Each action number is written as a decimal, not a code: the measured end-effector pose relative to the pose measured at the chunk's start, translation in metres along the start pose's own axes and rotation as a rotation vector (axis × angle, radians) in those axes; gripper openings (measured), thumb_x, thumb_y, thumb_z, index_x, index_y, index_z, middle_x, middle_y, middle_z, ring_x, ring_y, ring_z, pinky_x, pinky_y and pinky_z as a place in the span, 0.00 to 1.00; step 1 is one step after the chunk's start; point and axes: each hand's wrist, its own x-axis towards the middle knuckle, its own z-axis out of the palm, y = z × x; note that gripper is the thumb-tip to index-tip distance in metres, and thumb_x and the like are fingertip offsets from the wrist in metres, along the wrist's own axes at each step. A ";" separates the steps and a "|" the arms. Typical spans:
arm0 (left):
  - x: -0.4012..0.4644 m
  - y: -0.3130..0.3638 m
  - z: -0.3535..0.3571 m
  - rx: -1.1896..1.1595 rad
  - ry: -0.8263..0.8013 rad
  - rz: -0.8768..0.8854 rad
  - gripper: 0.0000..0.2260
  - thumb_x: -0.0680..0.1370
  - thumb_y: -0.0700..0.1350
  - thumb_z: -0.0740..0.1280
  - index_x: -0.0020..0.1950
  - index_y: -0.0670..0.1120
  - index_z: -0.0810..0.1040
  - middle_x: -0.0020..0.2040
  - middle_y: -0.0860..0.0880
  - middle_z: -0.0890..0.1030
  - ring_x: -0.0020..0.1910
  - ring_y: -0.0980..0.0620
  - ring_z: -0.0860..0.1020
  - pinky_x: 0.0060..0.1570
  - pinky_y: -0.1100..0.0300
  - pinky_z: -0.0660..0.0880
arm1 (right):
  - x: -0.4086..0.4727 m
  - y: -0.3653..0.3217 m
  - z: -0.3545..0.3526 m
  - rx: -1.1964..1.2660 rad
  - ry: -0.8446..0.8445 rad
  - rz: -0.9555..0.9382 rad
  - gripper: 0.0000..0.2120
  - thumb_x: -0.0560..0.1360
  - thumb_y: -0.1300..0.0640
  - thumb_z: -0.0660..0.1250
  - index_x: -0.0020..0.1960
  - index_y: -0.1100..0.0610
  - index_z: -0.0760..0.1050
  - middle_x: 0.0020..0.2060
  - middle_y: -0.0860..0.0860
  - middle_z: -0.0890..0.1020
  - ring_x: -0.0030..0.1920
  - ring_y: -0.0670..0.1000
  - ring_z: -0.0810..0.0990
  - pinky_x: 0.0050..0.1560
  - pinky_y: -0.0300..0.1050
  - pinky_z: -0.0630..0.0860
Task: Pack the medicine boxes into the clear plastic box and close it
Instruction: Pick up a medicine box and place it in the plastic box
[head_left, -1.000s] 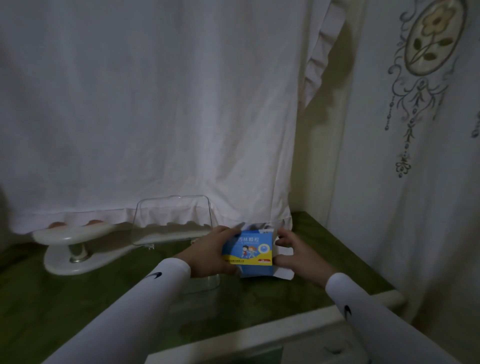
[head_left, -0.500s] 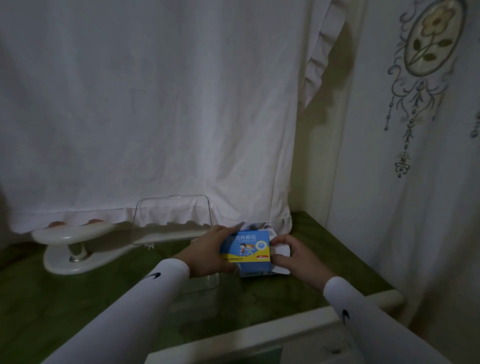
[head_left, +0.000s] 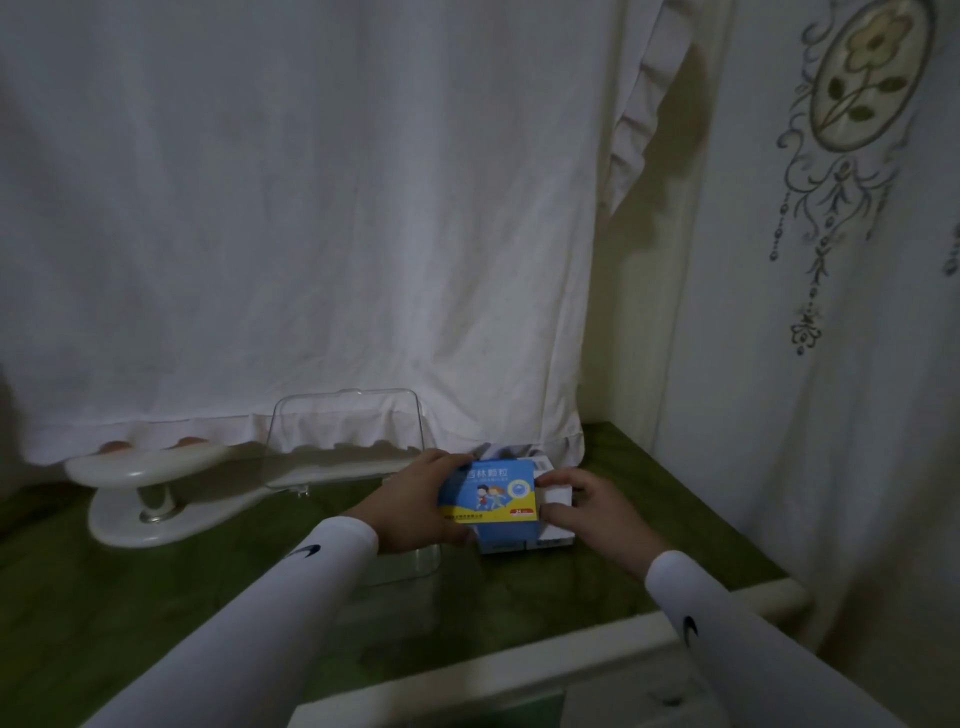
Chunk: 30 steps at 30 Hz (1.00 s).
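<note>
The left hand (head_left: 415, 504) is curled around the left side of a blue and yellow medicine box (head_left: 488, 501), with the thumb on top and the fingers under it. The right hand (head_left: 592, 512) pinches a small white medicine box (head_left: 557, 493) that sits just to the right of the blue one, touching it. Both hands are closed on their boxes. Both arms wear white sleeves (head_left: 322, 561) with a small dark mark on them.

Under the two boxes are more white medicine boxes (head_left: 540, 543), lying flat on the green table top (head_left: 597, 587) near its back right corner. I cannot tell how many there are.

The clear plastic box (head_left: 410, 566) stands just left of the pile, partly hidden by the left wrist. Its clear lid (head_left: 345, 431) stands up open behind it, toward the back edge of the table.

Farther left on the table is a white two-level stand (head_left: 150, 493). Two small round brownish things (head_left: 113, 446) peek out on its top level, half under the cloth.

A big white cloth (head_left: 291, 218) with a frilly bottom edge hangs along the back. A white curtain with a stitched flower (head_left: 862, 67) hangs on the right side. A white rail (head_left: 519, 660) runs along the front edge of the table.
</note>
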 end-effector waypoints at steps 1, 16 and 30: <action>0.000 0.000 0.000 0.004 0.005 -0.002 0.39 0.68 0.52 0.76 0.74 0.53 0.61 0.69 0.53 0.66 0.64 0.52 0.70 0.63 0.54 0.73 | 0.000 -0.002 0.000 0.013 0.003 -0.005 0.14 0.71 0.58 0.73 0.52 0.43 0.77 0.57 0.54 0.79 0.55 0.55 0.80 0.53 0.54 0.81; 0.002 0.000 0.002 0.019 0.022 -0.011 0.40 0.67 0.52 0.77 0.74 0.53 0.61 0.69 0.53 0.65 0.64 0.52 0.70 0.63 0.54 0.72 | 0.002 -0.008 0.007 0.190 0.113 0.061 0.11 0.81 0.57 0.61 0.62 0.49 0.71 0.50 0.48 0.81 0.46 0.48 0.81 0.38 0.40 0.77; 0.000 -0.001 0.003 0.019 0.017 0.015 0.39 0.67 0.53 0.77 0.74 0.53 0.61 0.69 0.52 0.65 0.64 0.52 0.70 0.63 0.56 0.71 | 0.007 -0.006 0.018 0.335 0.071 0.198 0.11 0.81 0.56 0.61 0.62 0.51 0.73 0.52 0.53 0.81 0.51 0.55 0.82 0.49 0.55 0.82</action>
